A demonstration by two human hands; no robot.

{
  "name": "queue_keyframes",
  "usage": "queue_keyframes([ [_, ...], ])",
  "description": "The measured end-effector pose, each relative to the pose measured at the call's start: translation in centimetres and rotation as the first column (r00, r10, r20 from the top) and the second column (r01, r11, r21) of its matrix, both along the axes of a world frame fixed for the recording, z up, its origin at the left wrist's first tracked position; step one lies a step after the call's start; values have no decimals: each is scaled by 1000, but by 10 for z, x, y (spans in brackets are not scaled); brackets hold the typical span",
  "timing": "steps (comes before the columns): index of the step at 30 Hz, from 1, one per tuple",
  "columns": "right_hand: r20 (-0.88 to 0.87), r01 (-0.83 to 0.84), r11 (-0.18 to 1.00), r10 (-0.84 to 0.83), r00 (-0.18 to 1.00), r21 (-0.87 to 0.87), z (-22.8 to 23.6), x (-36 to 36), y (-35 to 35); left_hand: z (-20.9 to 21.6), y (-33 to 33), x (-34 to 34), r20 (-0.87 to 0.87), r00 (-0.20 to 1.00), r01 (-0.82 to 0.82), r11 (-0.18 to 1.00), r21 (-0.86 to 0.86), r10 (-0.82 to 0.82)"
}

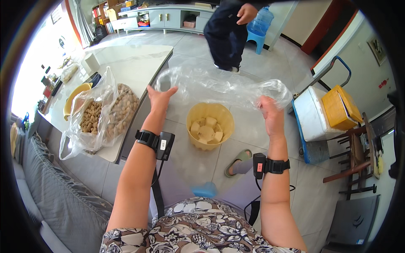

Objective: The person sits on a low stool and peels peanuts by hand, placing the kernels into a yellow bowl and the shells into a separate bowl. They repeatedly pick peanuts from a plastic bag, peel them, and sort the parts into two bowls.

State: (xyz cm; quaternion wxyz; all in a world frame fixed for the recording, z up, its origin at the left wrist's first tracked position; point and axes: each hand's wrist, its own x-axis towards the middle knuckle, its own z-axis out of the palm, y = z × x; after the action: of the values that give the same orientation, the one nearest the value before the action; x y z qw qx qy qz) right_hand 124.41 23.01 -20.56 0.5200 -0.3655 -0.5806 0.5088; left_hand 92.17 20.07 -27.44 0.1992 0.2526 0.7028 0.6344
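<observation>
A clear plastic bag (215,86) is stretched out in the air between my hands. My right hand (270,110) is closed on its right end, slightly blurred. At the bag's left end, my left hand (161,98) has thumb and fingers spread, with the film against or around them. Below the bag, a yellow bin (195,113) stands on the floor between my legs. Pale blocky shapes show at its bottom; I cannot tell whether they are loose or moulded. Left of my left hand, clear bags of what look like unshelled peanuts (122,110) lie on the table.
A white-topped table (139,55) stands at my left, with a yellow bowl (76,95) behind the peanuts. Ahead, another person (225,36) stands beside a blue stool (256,40) holding a water jug (260,21). At right, a hand cart (314,158) carries a white foam box (310,111).
</observation>
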Motion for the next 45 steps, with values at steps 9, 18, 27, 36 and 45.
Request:
queue_keyframes([
  [9,593,154,986,-89,800,-60,-51,56,3,-30,-26,30,579,614,444,842,308,-536],
  [18,158,53,725,77,984,-686,-92,12,56,-94,-16,27,401,794,537,837,-106,-458],
  [27,-533,-415,662,27,845,-624,-171,-93,106,-149,-24,32,89,947,312,820,-480,-308],
  [36,947,-265,910,-289,145,318,-223,-59,109,-143,-8,21,-178,947,148,854,-499,-268],
  [45,599,-72,818,474,645,-571,-357,-70,120,-178,25,29,203,919,393,842,-370,-339],
])
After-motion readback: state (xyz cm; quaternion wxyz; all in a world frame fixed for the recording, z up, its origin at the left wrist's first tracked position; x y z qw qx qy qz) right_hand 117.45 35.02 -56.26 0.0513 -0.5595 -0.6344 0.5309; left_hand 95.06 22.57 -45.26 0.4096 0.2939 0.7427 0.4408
